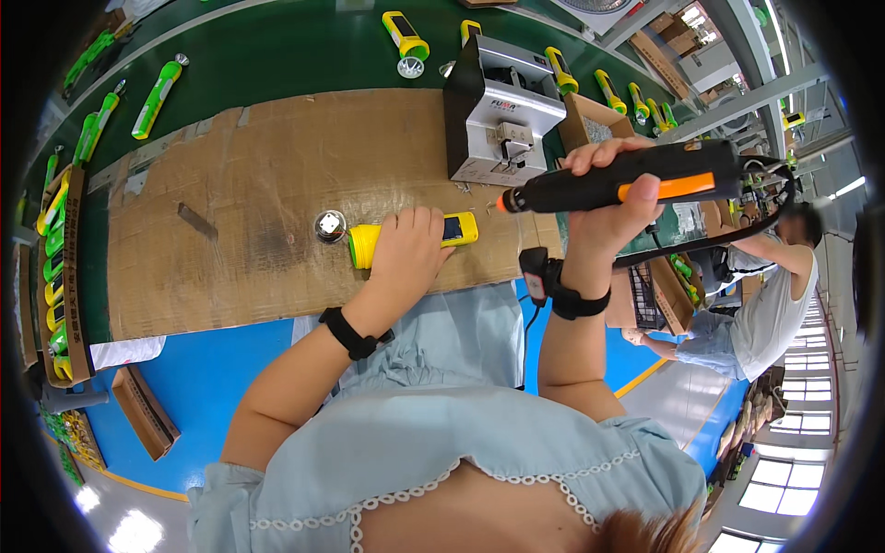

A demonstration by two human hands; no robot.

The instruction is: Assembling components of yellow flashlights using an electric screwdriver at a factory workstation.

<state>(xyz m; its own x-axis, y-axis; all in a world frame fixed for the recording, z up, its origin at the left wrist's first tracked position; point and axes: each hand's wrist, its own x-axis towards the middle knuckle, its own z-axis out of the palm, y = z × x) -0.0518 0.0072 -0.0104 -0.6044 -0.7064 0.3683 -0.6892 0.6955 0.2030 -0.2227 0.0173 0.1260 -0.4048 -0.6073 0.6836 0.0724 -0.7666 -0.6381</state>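
Note:
A yellow flashlight (pixel 366 247) with a dark panel on its handle lies on the cardboard sheet, and my left hand (pixel 406 241) is closed over its middle. Just left of its head sits a round reflector piece (pixel 330 227) with a small white part in its centre. My right hand (pixel 608 189) grips a black and orange electric screwdriver (pixel 673 175), raised above the right side of the cardboard. Its orange tip points left, in front of a silver and black screw feeder (pixel 507 115).
The cardboard sheet (pixel 240 175) covers part of a green bench. More flashlights (pixel 157 97) lie along the back. A box of screws (pixel 595 120) stands behind the feeder; a carton of flashlights (pixel 78 267) is at far left. A cable trails from the screwdriver. Another person (pixel 774 295) is at right.

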